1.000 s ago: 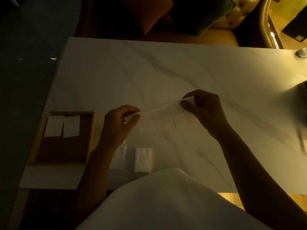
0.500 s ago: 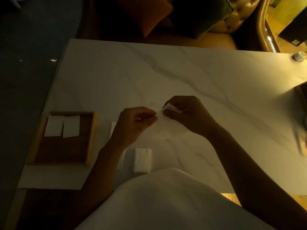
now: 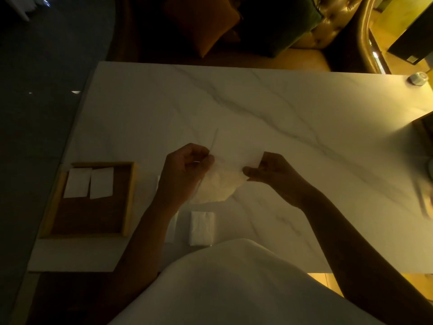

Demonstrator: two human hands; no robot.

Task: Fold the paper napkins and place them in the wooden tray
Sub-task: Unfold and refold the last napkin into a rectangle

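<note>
A thin white paper napkin point(image 3: 222, 181) hangs slack above the marble table point(image 3: 257, 109), pinched at its top edge by both hands. My left hand point(image 3: 185, 171) grips its left side and my right hand point(image 3: 274, 171) grips its right corner. The wooden tray point(image 3: 128, 198) lies at the table's left edge with two folded napkins point(image 3: 89, 182) side by side in its far half. A folded napkin point(image 3: 202, 228) rests on the table near me. Another napkin point(image 3: 174, 225) is mostly hidden under my left forearm.
A small round object point(image 3: 418, 78) sits at the table's far right corner. Blurred dark items point(image 3: 425, 202) lie at the right edge. A cushioned seat point(image 3: 304, 59) stands beyond the far edge. White cloth on my body point(image 3: 234, 289) covers the near edge.
From a stretched-out strip, the napkin's ends were brought together, then my hands drew apart again. The napkin now sags between them.
</note>
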